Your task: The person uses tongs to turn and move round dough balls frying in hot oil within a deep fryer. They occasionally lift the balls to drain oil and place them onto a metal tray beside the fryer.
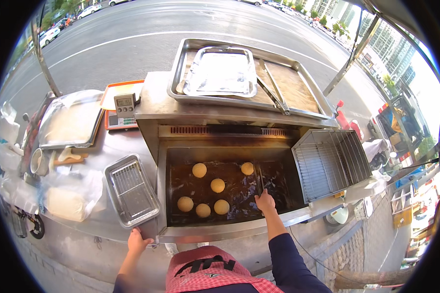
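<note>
My right hand (266,202) grips a long thin metal utensil (259,177), probably tongs, whose far end reaches down into the fryer's dark oil (238,197). Several round golden fried balls (217,185) float there, most of them left of the utensil; one ball (247,168) is close beside it at the back. A steel wall (220,231) forms the fryer's front. My left hand (137,241) rests at the counter's front edge, thumb apart from the fingers and nothing seen in it. Just beyond that hand is a metal tray with a wire rack (132,186).
A wire basket (332,164) stands at the fryer's right. On the shelf behind, a large tray (297,84) bears a smaller foil-lined tray (222,71) and metal tongs (273,89). To the left are a digital timer (125,104), a scale (123,122), a covered tray (71,119) and bagged dough (66,203).
</note>
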Action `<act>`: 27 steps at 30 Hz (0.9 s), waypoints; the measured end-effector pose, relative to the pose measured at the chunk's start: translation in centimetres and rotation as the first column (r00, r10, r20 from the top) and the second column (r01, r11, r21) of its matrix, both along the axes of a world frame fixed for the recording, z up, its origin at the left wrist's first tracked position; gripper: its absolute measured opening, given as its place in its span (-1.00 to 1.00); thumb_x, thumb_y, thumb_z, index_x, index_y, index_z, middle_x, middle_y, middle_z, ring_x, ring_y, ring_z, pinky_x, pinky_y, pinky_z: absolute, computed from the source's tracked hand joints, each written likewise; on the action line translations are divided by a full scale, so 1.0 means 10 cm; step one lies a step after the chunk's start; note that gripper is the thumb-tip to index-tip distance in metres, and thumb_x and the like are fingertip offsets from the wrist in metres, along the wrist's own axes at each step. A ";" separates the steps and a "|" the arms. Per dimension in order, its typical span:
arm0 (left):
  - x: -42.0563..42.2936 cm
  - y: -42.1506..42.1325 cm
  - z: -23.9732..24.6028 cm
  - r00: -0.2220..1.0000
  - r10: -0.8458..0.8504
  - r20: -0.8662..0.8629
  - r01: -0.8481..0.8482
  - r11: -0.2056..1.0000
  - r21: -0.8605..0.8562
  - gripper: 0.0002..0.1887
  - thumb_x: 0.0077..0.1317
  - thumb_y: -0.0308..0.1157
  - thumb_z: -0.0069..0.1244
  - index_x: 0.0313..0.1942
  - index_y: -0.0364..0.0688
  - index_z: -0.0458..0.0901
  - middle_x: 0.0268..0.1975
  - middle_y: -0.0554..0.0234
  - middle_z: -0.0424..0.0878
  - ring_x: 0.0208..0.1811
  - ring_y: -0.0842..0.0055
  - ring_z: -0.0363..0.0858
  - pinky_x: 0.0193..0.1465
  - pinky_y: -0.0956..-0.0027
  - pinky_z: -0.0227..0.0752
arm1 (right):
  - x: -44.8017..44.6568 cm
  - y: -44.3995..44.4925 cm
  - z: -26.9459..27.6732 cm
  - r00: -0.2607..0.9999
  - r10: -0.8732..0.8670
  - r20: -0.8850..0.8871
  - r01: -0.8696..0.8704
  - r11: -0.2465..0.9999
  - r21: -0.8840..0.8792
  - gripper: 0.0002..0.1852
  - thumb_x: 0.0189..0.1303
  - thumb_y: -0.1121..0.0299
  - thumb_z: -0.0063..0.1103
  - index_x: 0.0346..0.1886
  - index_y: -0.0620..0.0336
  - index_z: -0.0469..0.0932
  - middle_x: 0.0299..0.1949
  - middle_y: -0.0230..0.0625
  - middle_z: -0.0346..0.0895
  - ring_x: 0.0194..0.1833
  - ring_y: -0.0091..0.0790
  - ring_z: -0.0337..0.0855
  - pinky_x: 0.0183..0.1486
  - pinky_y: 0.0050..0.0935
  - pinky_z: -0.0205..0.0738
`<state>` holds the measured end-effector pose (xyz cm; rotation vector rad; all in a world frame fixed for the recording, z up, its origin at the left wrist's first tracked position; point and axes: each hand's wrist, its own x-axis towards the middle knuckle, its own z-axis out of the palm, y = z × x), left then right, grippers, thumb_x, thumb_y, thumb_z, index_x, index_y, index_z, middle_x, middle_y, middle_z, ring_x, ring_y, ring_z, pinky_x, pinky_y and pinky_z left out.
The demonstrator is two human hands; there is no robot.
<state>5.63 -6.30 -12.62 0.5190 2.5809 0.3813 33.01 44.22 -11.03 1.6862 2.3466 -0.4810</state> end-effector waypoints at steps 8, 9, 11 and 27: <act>0.04 0.00 0.02 0.998 0.058 0.004 -0.058 0.998 0.023 -0.19 -0.20 -0.12 0.49 -0.04 -0.33 0.37 -0.08 -0.10 0.59 -0.02 0.07 0.60 0.03 0.16 0.48 | -0.12 -0.85 0.41 0.922 0.386 0.009 -0.380 0.911 -0.159 -0.14 0.23 -0.04 0.14 0.47 0.20 0.03 -0.02 0.11 0.57 -0.09 0.15 0.66 -0.06 -0.02 0.58; 0.03 0.01 0.02 0.999 0.051 0.007 -0.051 0.999 -0.001 -0.19 -0.18 -0.11 0.48 -0.03 -0.32 0.37 -0.07 -0.10 0.59 -0.02 0.07 0.60 0.03 0.15 0.49 | -0.16 -0.97 0.47 0.897 0.442 -0.007 -0.438 0.889 -0.135 -0.14 0.22 -0.05 0.15 0.48 0.16 0.03 0.00 0.11 0.54 -0.10 0.14 0.66 -0.09 -0.01 0.59; 0.05 -0.03 0.02 0.999 0.045 0.010 -0.045 0.999 -0.020 -0.19 -0.17 -0.10 0.48 -0.02 -0.32 0.36 -0.06 -0.11 0.59 -0.02 0.07 0.61 0.02 0.15 0.50 | -0.32 -1.17 0.49 0.849 0.529 -0.011 -0.526 0.842 -0.122 -0.14 0.22 -0.04 0.16 0.49 0.08 0.03 0.04 0.10 0.49 -0.13 0.12 0.67 -0.13 -0.02 0.60; 0.05 -0.03 0.03 0.996 0.087 0.009 -0.088 0.996 0.014 -0.19 -0.21 -0.11 0.49 -0.04 -0.29 0.36 -0.10 -0.11 0.59 -0.03 0.06 0.60 0.02 0.15 0.50 | 0.02 -0.44 0.29 0.975 0.221 0.021 -0.219 0.973 -0.076 -0.22 0.19 -0.08 0.15 0.38 0.17 0.24 0.00 0.12 0.59 -0.04 0.14 0.65 -0.02 -0.04 0.55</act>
